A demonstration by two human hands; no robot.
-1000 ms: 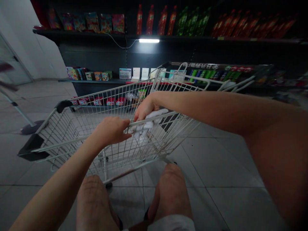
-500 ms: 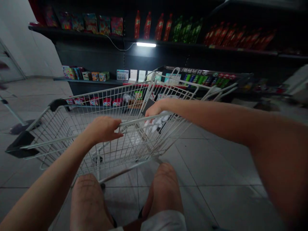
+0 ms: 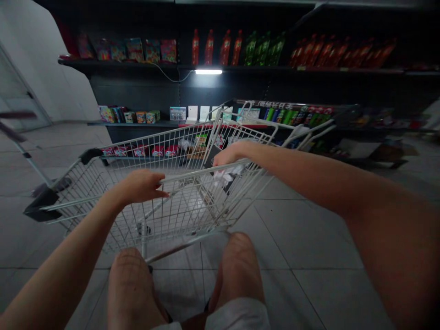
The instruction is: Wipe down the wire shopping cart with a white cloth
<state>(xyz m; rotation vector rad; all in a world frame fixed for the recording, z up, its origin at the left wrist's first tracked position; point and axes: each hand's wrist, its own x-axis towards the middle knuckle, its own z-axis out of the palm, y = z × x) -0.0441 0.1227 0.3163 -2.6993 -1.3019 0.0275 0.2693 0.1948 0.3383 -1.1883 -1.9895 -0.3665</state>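
Observation:
A grey wire shopping cart (image 3: 178,206) with black corner pieces stands sideways in front of me. My left hand (image 3: 139,187) is closed over its near top rail, left of the middle, with the thumb on the near side. My right hand (image 3: 229,155) reaches over the same rail farther right, fingers curled down on the inner side. A crumpled white cloth (image 3: 222,178) is bunched under these fingers, against the rail; the fingertips are partly hidden. Behind it, a dark flat panel (image 3: 210,156) shows at the cart's child-seat end.
Dark shelves (image 3: 137,89) stand behind the cart, carrying red bottles (image 3: 225,48), green bottles (image 3: 263,49) and boxed goods. A lit tube lamp (image 3: 208,72) hangs under one shelf. At left is a stand with a round base (image 3: 51,187). My knees (image 3: 239,250) are close to the cart's near side.
My left hand has slid a little left along the rail. My right hand and the white cloth have shifted slightly right. The view has tilted up a little.

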